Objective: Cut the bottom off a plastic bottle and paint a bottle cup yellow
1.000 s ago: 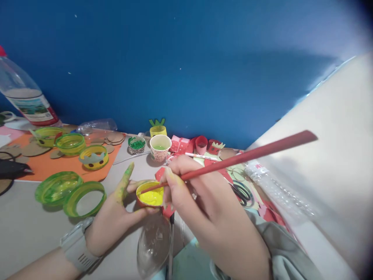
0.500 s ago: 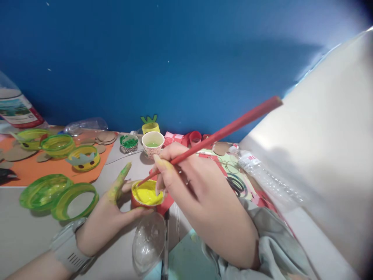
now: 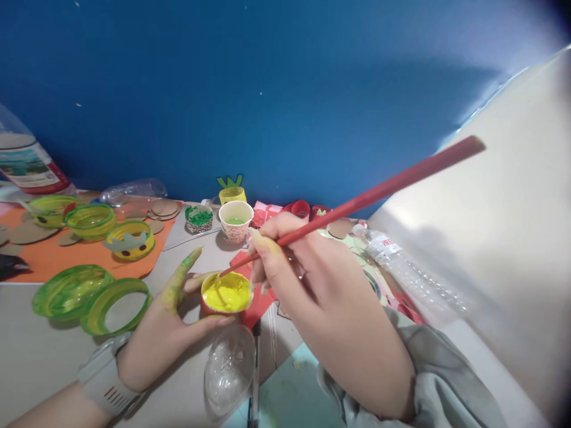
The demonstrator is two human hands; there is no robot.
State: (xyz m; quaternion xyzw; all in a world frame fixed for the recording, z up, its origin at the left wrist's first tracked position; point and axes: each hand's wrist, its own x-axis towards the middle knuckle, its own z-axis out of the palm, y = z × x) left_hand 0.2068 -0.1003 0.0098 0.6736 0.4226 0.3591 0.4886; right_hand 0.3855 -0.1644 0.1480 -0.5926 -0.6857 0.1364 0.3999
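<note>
A small red-sided paper cup [image 3: 213,310] of yellow paint [image 3: 231,294] is steadied by my left hand [image 3: 167,324], thumb in front and fingers behind. Its forefinger, smeared green and yellow, sticks up away from the cup. My right hand [image 3: 323,297] grips a red paintbrush [image 3: 379,194] near its lower end. The brush slants down to the left, its tip at the far left rim of the paint; I cannot make out the bristles. In front of the cup lies a clear plastic bottle piece [image 3: 229,368], beside a thin dark rod [image 3: 254,380].
Behind stand a paper cup of greenish liquid [image 3: 235,230] and a cup of green paint [image 3: 198,219]. Green-painted plastic rings [image 3: 118,303] and a yellow ring [image 3: 134,245] with a paper crown are on the left. A clear bottle [image 3: 410,267] lies right, against the white panel.
My right hand and the paintbrush have moved right and slightly back. The brush tip has slid from the paint's left side toward the far rim. My left hand stays at the cup.
</note>
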